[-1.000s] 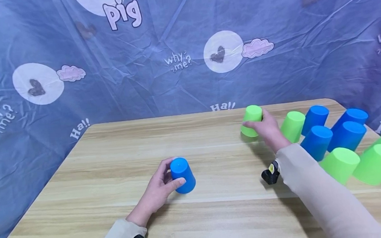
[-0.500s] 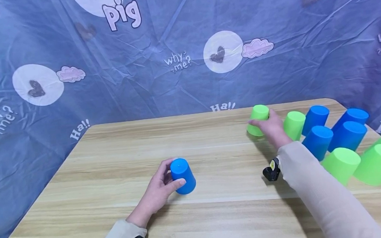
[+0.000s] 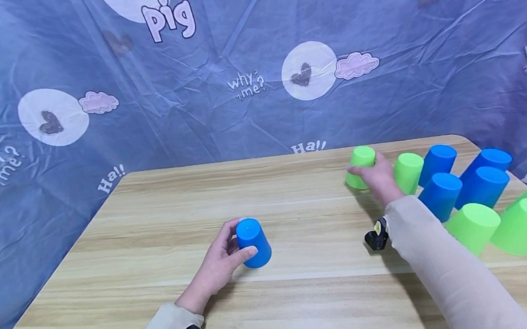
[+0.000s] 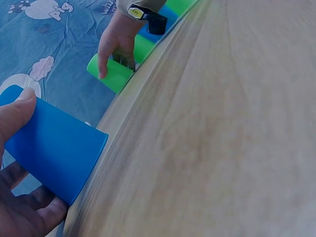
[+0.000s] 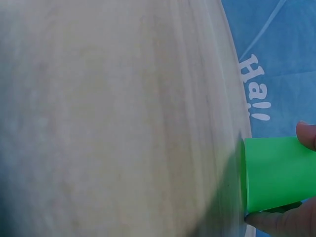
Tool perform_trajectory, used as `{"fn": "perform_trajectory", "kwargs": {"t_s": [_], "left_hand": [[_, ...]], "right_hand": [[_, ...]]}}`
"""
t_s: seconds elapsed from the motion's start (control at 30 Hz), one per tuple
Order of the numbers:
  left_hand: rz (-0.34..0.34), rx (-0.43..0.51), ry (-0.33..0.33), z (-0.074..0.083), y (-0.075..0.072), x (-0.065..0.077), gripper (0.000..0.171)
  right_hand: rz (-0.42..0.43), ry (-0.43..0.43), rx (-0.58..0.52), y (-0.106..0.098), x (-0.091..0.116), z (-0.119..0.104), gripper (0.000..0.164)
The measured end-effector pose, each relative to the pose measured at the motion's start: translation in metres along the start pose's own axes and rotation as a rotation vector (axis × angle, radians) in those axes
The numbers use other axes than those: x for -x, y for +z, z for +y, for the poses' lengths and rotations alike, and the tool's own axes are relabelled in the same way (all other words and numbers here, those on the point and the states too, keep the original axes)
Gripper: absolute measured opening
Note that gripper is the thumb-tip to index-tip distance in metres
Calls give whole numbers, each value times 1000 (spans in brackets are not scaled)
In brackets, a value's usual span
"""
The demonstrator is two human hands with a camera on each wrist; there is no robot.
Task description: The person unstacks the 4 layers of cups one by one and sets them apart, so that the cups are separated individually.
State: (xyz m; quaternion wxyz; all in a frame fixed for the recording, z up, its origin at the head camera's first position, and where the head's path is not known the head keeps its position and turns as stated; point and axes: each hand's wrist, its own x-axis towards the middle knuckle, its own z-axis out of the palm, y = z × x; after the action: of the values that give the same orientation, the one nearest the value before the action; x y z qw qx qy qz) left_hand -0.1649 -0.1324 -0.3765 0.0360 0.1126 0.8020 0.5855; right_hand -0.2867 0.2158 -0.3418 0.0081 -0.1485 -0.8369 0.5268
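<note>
My left hand (image 3: 216, 265) grips a blue cup (image 3: 253, 243) that stands upside down near the middle of the table. In the left wrist view the thumb lies on one side of this blue cup (image 4: 57, 143) and the fingers on the other. Farther back and to the right, my right hand (image 3: 377, 175) holds a green cup (image 3: 361, 169), also upside down, between thumb and fingers. The right wrist view has that green cup (image 5: 279, 170) at its right edge, its rim at the table surface. Just right of this hand stands another green cup (image 3: 409, 172).
Several more upturned cups crowd the right side: blue ones (image 3: 441, 196) behind, green ones (image 3: 525, 225) nearer. The wooden table (image 3: 133, 238) ends at a blue printed cloth (image 3: 222, 126) hanging behind it. Each wrist wears a small black camera (image 3: 377, 235).
My right hand has shifted a little to the right with the green cup, closer to the neighbouring green cup. The left hand and blue cup have stayed in place.
</note>
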Motion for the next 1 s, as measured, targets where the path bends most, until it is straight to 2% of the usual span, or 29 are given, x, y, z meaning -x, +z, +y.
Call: {"fn": "perform_trajectory", "kwargs": {"t_s": [0.23, 1.0], "left_hand": [[7, 9, -31, 0, 0, 0, 55], [-8, 4, -7, 0, 0, -2, 53]], "right_hand": [[10, -12, 12, 0, 0, 2, 81], [3, -9, 73, -1, -2, 5, 82]]}}
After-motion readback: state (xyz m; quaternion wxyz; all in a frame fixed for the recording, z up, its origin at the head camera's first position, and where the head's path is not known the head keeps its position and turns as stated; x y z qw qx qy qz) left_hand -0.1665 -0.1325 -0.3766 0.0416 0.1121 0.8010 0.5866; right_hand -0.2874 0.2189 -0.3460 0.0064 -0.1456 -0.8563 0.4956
